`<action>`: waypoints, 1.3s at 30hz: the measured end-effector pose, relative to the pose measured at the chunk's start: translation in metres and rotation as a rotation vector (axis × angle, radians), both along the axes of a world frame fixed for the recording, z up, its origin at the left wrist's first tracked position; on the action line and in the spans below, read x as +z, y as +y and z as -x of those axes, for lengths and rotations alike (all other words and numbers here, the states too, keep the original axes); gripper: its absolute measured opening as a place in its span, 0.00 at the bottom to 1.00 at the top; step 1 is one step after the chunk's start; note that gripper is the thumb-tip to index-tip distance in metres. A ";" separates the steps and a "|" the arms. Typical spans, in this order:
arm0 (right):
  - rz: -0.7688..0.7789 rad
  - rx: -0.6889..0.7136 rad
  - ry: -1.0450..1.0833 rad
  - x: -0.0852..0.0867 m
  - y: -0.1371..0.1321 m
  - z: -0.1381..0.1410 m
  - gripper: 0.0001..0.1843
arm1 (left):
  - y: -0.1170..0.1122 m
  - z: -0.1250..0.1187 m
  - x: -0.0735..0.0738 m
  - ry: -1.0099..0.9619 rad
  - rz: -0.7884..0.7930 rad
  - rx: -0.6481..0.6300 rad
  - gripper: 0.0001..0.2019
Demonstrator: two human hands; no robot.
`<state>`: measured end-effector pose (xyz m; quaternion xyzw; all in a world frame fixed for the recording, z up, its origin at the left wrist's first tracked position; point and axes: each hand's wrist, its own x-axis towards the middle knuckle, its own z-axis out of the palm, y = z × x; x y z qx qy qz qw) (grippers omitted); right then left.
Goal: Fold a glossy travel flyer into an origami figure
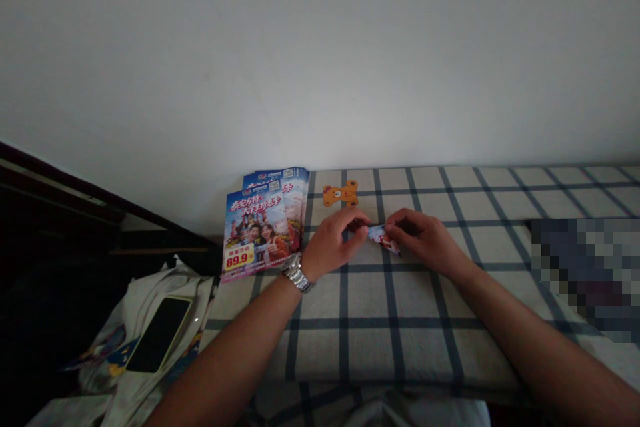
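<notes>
Your forearms (237, 347) extend forward, left hand (333, 247) and right hand (425, 240) pinching a small printed paper (383, 239) that uneven tugging might tear.

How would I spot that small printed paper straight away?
Start at the checked tablecloth below the pale wall, then find the left hand, with a silver wristwatch at its wrist. The small printed paper is between that hand and the right hand. Unlike the larger flyers lying to its left, it is held.
</notes>
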<state>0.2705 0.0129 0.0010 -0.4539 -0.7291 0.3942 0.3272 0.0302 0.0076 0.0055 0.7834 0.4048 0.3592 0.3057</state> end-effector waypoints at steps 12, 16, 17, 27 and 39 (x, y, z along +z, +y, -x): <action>0.040 0.007 0.055 0.000 -0.004 0.004 0.13 | -0.001 -0.005 0.000 -0.072 0.109 -0.022 0.09; 0.147 0.001 0.180 -0.001 -0.003 0.006 0.18 | -0.001 -0.003 -0.001 -0.140 0.115 0.014 0.10; 0.170 0.012 0.202 -0.001 -0.003 0.006 0.19 | 0.000 -0.003 -0.002 -0.151 0.114 0.032 0.10; 0.151 0.052 0.233 -0.004 -0.004 0.007 0.15 | 0.000 -0.005 -0.004 -0.126 0.126 0.006 0.09; 0.031 0.154 0.022 0.002 -0.008 0.005 0.12 | -0.005 -0.008 -0.001 -0.084 0.112 -0.026 0.08</action>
